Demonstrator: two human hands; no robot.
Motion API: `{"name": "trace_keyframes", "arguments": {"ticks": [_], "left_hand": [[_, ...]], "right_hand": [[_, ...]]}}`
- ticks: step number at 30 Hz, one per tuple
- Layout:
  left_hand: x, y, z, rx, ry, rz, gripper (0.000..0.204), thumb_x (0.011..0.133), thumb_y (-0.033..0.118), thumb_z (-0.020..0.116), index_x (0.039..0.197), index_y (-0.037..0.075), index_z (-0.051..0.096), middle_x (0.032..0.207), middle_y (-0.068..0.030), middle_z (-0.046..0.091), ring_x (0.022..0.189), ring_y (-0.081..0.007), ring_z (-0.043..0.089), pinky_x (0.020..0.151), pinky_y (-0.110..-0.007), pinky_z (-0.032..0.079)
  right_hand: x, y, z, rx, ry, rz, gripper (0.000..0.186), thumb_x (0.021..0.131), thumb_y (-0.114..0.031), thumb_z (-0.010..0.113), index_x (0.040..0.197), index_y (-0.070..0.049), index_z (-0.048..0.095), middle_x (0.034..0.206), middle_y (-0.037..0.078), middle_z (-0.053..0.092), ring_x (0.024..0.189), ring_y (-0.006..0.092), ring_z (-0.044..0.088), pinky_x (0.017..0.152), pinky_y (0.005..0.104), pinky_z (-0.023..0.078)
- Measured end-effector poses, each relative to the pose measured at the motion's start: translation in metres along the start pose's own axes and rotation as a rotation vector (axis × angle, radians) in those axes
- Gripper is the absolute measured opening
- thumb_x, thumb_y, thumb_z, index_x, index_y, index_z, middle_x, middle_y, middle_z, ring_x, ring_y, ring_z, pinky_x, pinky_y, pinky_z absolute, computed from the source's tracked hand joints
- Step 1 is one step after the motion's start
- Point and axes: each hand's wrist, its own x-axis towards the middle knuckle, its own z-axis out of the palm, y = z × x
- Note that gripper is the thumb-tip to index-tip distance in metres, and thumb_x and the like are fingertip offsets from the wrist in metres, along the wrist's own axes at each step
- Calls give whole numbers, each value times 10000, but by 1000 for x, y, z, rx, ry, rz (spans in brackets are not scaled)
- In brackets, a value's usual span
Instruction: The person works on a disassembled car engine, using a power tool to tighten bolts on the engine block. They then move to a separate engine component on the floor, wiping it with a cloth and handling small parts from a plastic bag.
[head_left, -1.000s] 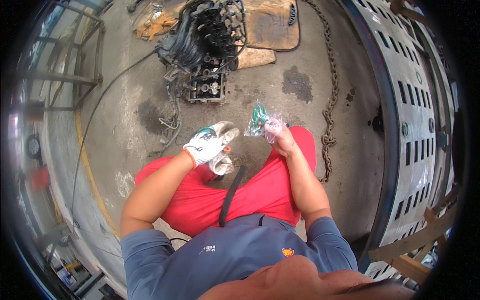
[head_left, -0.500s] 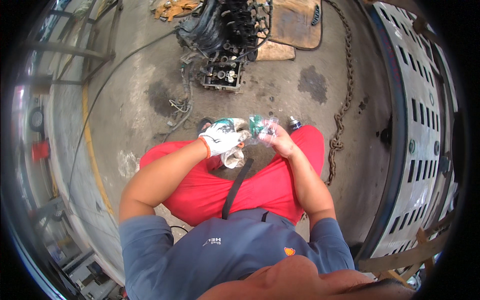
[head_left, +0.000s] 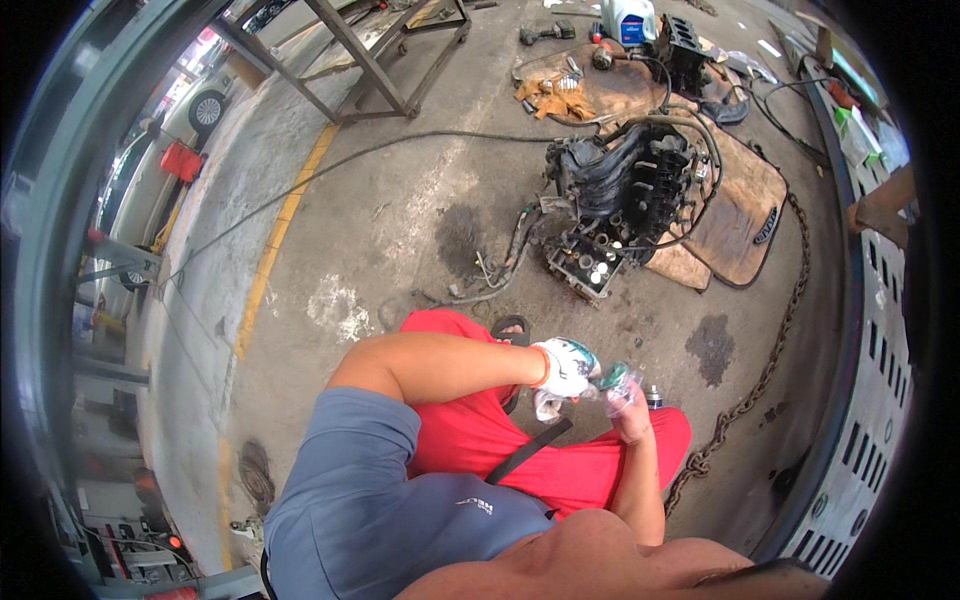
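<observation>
My left hand point(head_left: 568, 367) wears a white knit glove with dark teal smears and an orange cuff. Its fingers are curled, and a crumpled, dirty white glove point(head_left: 547, 404) hangs below them. Bare of any glove, my right hand point(head_left: 631, 414) holds a clear plastic bag point(head_left: 622, 386) with something green showing in it. The left fingertips meet the bag's left side; whether they grip it too, I cannot tell. Beside my right knee stands a small can with a white top point(head_left: 654, 397). Both hands are above my red-trousered lap.
Ahead on the stained concrete lies a dark, partly stripped engine point(head_left: 630, 190) on brown mats point(head_left: 735, 205). A rusty chain point(head_left: 768, 385) runs along the right, beside a slotted metal frame point(head_left: 865, 430). Hoses and wires point(head_left: 495, 280) trail left of the engine. A metal stand point(head_left: 370, 75) is far left.
My view has swung left and up, so the engine and hands sit further right and lower in it. The bag looks more bunched around my right fingers. Both hands stay close together.
</observation>
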Motion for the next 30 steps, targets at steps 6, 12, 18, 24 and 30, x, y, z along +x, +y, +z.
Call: {"name": "trace_keyframes", "arguments": {"ticks": [6, 12, 18, 24, 30], "left_hand": [[1, -1, -5, -100, -12, -30, 352, 876, 385, 618, 1056, 99, 719, 986, -160, 739, 960, -362, 703, 839, -458, 535], [7, -6, -4, -31, -23, -11, 420, 888, 453, 623, 1076, 92, 727, 1041, -167, 736, 984, -350, 700, 859, -455, 528], [4, -1, -15, -126, -43, -75, 454, 962, 450, 572, 1144, 47, 676, 975, -121, 754, 936, -286, 717, 841, -400, 531], [0, 4, -18, -220, -75, -182, 478, 992, 468, 562, 1269, 86, 634, 989, -89, 758, 793, -203, 730, 769, -352, 562], [3, 10, -26, -175, -109, -176, 524, 986, 490, 570, 1296, 71, 622, 1018, -108, 759, 887, -206, 734, 792, -356, 565]], "right_hand": [[-6, -9, 5, -83, -75, 70, 367, 906, -154, 755, 1241, -105, 616, 959, -55, 621, 831, 76, 559, 699, 233, 431], [-4, 6, -19, -51, -82, 110, 307, 943, -203, 734, 1214, -108, 625, 988, -43, 626, 859, 98, 579, 726, 258, 463], [8, -12, -3, 86, 250, -59, 320, 1029, -345, 611, 1247, -112, 578, 1091, 24, 659, 978, 196, 645, 808, 347, 550], [9, -8, -29, 146, 496, -103, 230, 1016, -294, 623, 1127, -94, 645, 1055, 31, 682, 875, 176, 648, 774, 330, 535], [2, -16, -11, 29, 361, -109, 236, 998, -226, 650, 1180, -75, 641, 1131, 51, 683, 996, 194, 658, 851, 355, 544]]}}
